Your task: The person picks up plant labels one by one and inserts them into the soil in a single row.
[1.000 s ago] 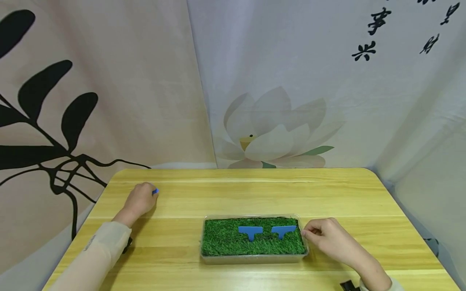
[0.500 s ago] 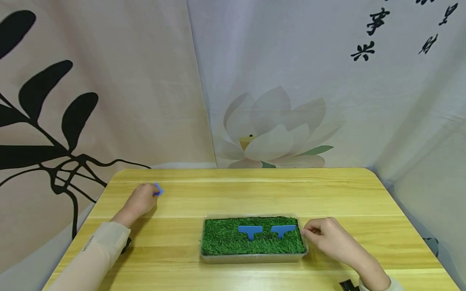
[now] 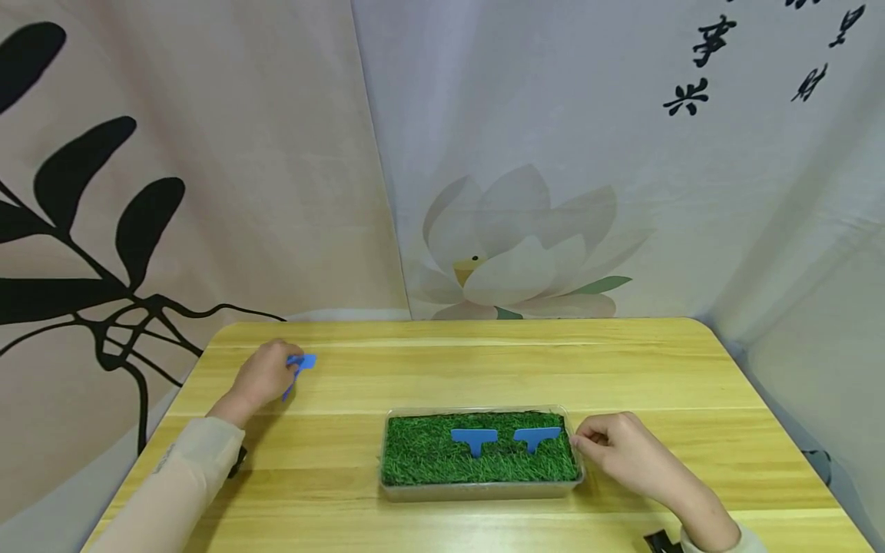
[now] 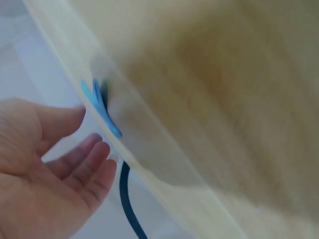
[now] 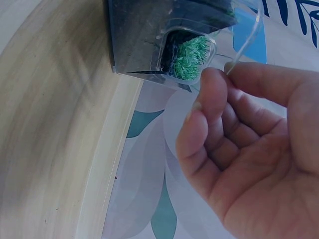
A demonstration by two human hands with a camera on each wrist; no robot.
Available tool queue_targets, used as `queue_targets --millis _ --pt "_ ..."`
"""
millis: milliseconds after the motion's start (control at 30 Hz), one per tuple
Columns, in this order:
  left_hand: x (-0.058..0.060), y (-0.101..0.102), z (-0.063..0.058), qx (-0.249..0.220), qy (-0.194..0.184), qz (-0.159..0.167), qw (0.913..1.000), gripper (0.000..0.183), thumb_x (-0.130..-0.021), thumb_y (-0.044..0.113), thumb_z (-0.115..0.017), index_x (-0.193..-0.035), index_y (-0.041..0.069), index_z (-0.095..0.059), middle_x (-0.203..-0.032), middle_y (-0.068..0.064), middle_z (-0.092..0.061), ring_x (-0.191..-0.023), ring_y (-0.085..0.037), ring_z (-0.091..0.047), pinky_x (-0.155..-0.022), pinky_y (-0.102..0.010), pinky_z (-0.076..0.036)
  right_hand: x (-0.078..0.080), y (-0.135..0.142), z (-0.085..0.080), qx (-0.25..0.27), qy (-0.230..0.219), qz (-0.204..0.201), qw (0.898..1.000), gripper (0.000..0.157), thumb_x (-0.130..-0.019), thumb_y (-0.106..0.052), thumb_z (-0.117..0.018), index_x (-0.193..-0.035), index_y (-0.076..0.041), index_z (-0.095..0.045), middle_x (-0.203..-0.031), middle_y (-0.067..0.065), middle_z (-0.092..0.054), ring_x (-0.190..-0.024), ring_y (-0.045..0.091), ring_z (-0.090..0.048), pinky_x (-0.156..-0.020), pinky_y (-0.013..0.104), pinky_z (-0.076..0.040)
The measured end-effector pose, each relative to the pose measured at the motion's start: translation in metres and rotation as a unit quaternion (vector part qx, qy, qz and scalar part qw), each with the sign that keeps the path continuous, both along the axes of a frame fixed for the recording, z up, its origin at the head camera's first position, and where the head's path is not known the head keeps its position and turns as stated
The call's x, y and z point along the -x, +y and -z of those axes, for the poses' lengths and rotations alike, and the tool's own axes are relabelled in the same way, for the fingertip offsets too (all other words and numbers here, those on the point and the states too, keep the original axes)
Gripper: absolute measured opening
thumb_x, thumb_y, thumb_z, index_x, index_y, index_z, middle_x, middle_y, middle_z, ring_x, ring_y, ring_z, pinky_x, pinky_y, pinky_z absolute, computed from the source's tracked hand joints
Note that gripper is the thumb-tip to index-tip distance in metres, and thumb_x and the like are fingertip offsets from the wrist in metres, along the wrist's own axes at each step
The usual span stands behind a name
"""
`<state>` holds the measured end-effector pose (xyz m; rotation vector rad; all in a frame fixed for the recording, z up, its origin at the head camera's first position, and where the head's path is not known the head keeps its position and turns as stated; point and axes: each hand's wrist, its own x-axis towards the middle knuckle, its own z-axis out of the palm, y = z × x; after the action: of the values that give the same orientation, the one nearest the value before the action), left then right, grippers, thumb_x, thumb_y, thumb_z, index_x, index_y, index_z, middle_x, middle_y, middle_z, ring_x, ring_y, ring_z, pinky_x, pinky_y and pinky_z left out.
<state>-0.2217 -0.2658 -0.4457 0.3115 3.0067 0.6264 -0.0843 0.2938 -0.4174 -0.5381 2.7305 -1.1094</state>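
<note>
Near the table's back left corner is my left hand [image 3: 263,376], beside a blue T-shaped plant label [image 3: 307,361]. In the left wrist view, the thumb and fingers of that hand stand apart, and the blue label [image 4: 102,112] lies just beyond their tips, close over the table. My right hand [image 3: 632,453] pinches the right rim of a clear plastic box [image 3: 477,492] between thumb and forefinger. Green artificial grass [image 3: 418,453] fills the box. Two more blue T-shaped labels [image 3: 474,436] stand upright in it, toward the middle and right.
The wooden table [image 3: 332,453] has rounded back corners. A printed curtain [image 3: 276,153] hangs right behind it and along the sides. A black strap piece [image 3: 662,542] shows at the right wrist.
The blue label at my left hand has turned and come more into sight, its stem now pointing down. The left hand has shifted slightly. The right hand and box have stayed put.
</note>
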Motion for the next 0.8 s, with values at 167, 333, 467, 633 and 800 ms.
queue_targets --millis 167,333,467,633,800 --pt "0.007 -0.008 -0.003 0.003 0.007 0.031 0.9995 0.031 -0.088 -0.013 -0.067 -0.119 -0.012 -0.072 -0.122 -0.032 -0.065 -0.112 -0.052 -0.063 -0.092 -0.063 -0.053 0.0 0.0 0.0 0.003 -0.004 -0.002 1.0 0.019 -0.1 -0.014 -0.071 -0.083 -0.019 -0.074 -0.065 -0.008 -0.058 -0.056 0.001 -0.044 -0.053 0.023 -0.043" --pt "0.01 -0.009 -0.006 0.01 -0.035 0.052 0.998 0.036 -0.089 -0.015 -0.063 -0.124 -0.009 -0.071 -0.127 -0.031 -0.064 -0.12 -0.054 -0.058 -0.1 -0.066 -0.048 0.0 0.0 0.0 0.003 -0.002 -0.003 1.0 0.02 -0.101 -0.013 -0.071 -0.082 -0.02 -0.074 -0.065 -0.009 -0.057 -0.056 0.001 -0.044 -0.053 0.023 -0.042" --pt "0.009 -0.009 -0.005 0.03 -0.053 0.05 0.9969 0.039 -0.091 -0.012 -0.065 -0.13 -0.008 -0.068 -0.126 -0.028 -0.063 -0.119 -0.052 -0.057 -0.099 -0.066 -0.048 0.0 -0.001 0.0 0.004 0.0 -0.005 1.0 0.02 -0.101 -0.013 -0.071 -0.082 -0.02 -0.074 -0.066 -0.008 -0.059 -0.056 0.001 -0.045 -0.054 0.024 -0.043" --pt "0.008 -0.01 -0.005 0.04 -0.05 0.038 0.9972 0.039 -0.091 -0.006 -0.069 -0.13 -0.01 -0.067 -0.128 -0.032 -0.061 -0.12 -0.055 -0.057 -0.097 -0.068 -0.049 0.0 -0.001 -0.001 0.005 -0.003 -0.004 1.0 0.02 -0.1 -0.013 -0.071 -0.082 -0.019 -0.074 -0.066 -0.007 -0.059 -0.057 0.001 -0.045 -0.054 0.024 -0.043" --pt "0.009 -0.016 -0.005 0.032 -0.055 0.018 0.9978 0.044 -0.089 -0.001 -0.07 -0.131 -0.012 -0.065 -0.129 -0.036 -0.061 -0.116 -0.054 -0.06 -0.092 -0.066 -0.051 0.0 -0.002 -0.002 0.003 -0.003 -0.002 1.0 0.02 -0.1 -0.013 -0.071 -0.081 -0.019 -0.073 -0.065 -0.007 -0.058 -0.057 0.001 -0.045 -0.054 0.024 -0.043"
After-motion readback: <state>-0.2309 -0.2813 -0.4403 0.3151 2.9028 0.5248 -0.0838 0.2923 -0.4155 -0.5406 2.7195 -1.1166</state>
